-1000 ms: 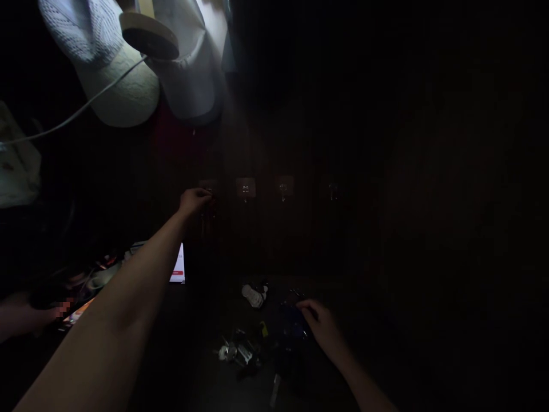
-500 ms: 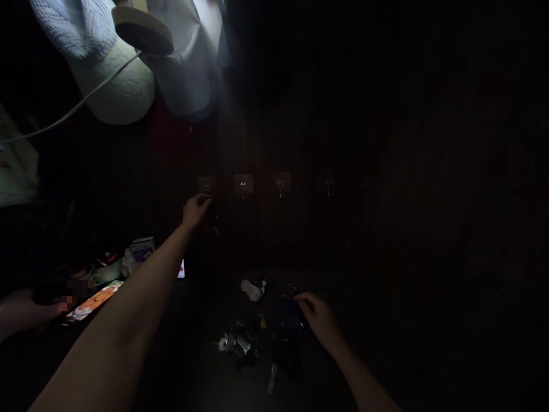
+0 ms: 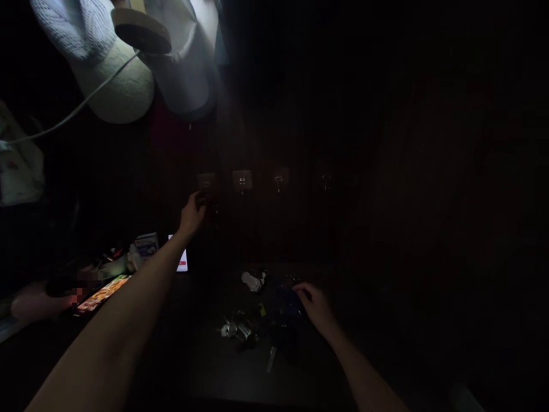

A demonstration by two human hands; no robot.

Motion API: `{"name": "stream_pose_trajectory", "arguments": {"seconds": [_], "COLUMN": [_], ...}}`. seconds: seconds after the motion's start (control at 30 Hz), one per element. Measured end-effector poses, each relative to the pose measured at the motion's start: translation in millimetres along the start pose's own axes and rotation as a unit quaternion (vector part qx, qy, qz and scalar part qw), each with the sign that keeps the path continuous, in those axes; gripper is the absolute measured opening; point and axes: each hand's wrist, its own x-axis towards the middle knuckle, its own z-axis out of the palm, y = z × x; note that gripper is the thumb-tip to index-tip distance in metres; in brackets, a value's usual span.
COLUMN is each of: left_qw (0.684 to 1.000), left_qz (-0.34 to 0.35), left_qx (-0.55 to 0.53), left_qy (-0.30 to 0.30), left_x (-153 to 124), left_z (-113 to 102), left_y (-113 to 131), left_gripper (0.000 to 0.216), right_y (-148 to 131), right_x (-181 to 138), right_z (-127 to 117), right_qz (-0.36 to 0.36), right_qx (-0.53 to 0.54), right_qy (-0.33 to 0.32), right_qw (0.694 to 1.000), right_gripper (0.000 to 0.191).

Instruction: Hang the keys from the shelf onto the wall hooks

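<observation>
My left hand (image 3: 194,214) reaches up to the leftmost wall hook (image 3: 206,183), its thumb and fingers apart. Just right of the fingertips hangs a dark bunch of what look like keys (image 3: 215,212), hard to make out. Below, my right hand (image 3: 315,306) rests on the dark tabletop (image 3: 206,372), its fingers curled at the edge of a dark blue flat item (image 3: 288,300) whose kind is too dim to tell. A key with a pale blade (image 3: 271,359) and a bunch of metal keys (image 3: 237,329) lie nearby, with a white shoe-shaped charm (image 3: 253,281) behind them.
More hooks (image 3: 242,181) run along the dark wall to the right. White caps (image 3: 120,86) hang at upper left by a round lamp (image 3: 141,31) and a cable. At left are a lit phone (image 3: 182,260), a small box (image 3: 147,245) and another person's hand (image 3: 43,302) by a bright screen (image 3: 103,294).
My left hand has drawn slightly back from the hook and its fingers have parted. My right hand has hardly moved. The view has shifted a little, showing more of the lit phone.
</observation>
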Motion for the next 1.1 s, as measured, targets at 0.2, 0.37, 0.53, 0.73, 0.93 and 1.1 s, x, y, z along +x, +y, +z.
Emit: {"name": "stream_pose_trajectory", "arguments": {"seconds": [0.2,0.37,0.53,0.73,0.93,1.1], "left_qw": [1.000,0.999,0.996,0.991,0.982,0.973], "left_qz": [-0.013,-0.032,-0.056,-0.078,-0.079,-0.053], "left_qx": [-0.002,-0.025,-0.056,-0.098,-0.142,-0.145], "left_qy": [-0.005,-0.018,-0.042,-0.049,-0.101,-0.174], "left_x": [-20,-41,-67,-103,-143,-173], "left_z": [3,7,13,25,45,65], "left_y": [-3,-10,-16,-23,-31,-25], "left_gripper": [0.052,0.050,0.050,0.046,0.047,0.048], "right_y": [-2,-3,-3,-3,-1,1], "right_x": [-2,-3,-4,-3,-1,-1], "right_z": [0,0,0,0,-1,-3], "right_qz": [0.002,0.010,0.010,0.017,0.049,0.074], "right_qx": [-0.005,-0.004,0.000,0.008,0.034,0.057], "right_qy": [-0.001,-0.001,0.006,0.017,0.053,0.098], "right_qw": [1.000,1.000,1.000,1.000,0.997,0.991], "right_gripper": [0.020,0.020,0.020,0.021,0.019,0.020]}}
